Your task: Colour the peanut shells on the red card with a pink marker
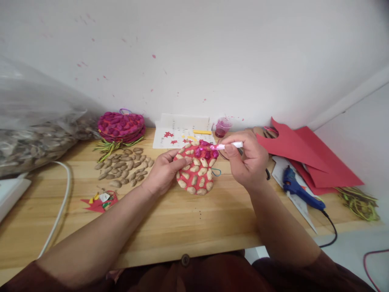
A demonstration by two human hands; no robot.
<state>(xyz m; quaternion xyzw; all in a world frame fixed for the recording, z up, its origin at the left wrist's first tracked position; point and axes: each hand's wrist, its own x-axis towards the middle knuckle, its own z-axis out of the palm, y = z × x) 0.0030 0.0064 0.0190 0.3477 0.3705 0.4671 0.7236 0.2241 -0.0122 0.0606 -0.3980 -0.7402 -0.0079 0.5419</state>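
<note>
My left hand grips the left edge of a round red disc covered in glued-on peanuts, its thumb on the face. Most peanuts on it are bare tan; those at the top right are wet magenta. A thin teal loop sticks out at its right side. Between the thumb and fingers of my right hand is a white-handled paintbrush. The brush's magenta tip meets the painted peanuts. Behind the disc stands a clear cup with magenta paint in it.
Loose peanuts lie left, before a stack of magenta peanut discs. A large plastic bag fills the far left. Paper with red star cutouts lies behind. At right are red sheets and a blue glue gun with its cord.
</note>
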